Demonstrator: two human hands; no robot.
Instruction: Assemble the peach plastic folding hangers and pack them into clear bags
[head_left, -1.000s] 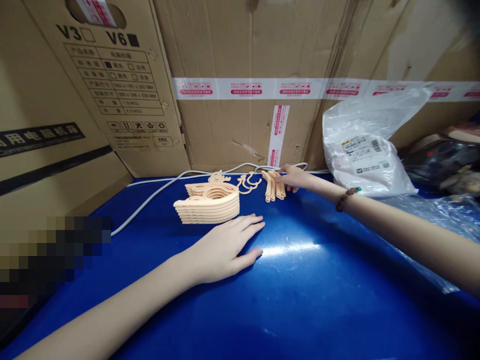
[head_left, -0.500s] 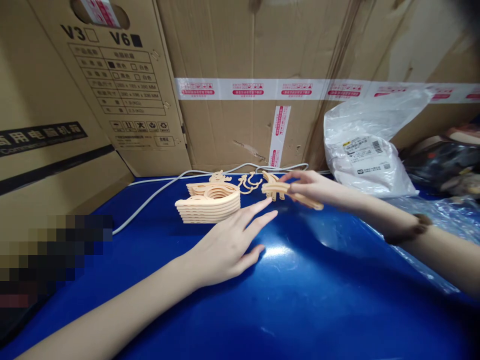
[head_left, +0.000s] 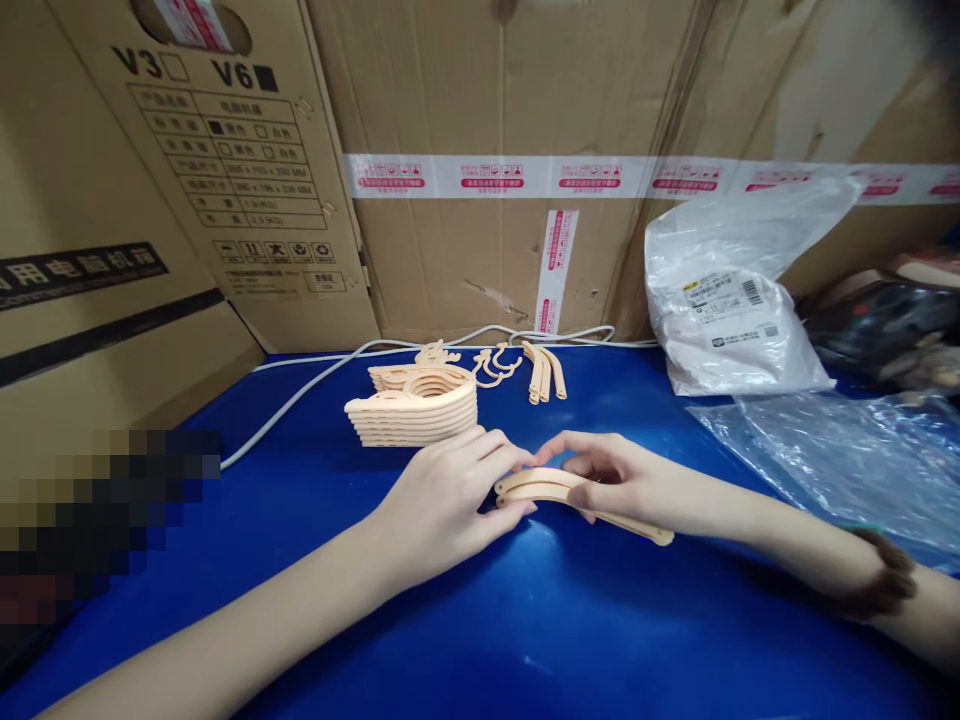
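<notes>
A beige, curved plastic hanger arm [head_left: 544, 486], apparently doubled or paired with another, lies across both my hands low over the blue table. My right hand [head_left: 630, 485] grips it around the middle, and its far end sticks out below that palm. At the other end, the thumb and fingers of my left hand [head_left: 450, 490] close around the tip. Just behind my left hand sits a neat stack of beige hanger pieces [head_left: 412, 425]. Several loose curved arms [head_left: 545, 375] rest farther back, and small beige hooks [head_left: 495, 365] lie between them and the stack.
Cardboard boxes [head_left: 480, 260] wall off the back and left of the blue table [head_left: 480, 640]. A white cable [head_left: 300, 400] runs along the rear. On the right stand a white plastic bag [head_left: 731, 320] with a label and a flat clear plastic sheet [head_left: 847, 450].
My right hand has drawn the hanger arm away from the loose arms at the back, toward me. My left hand has gone from spread fingers to closing on the arm's left end.
</notes>
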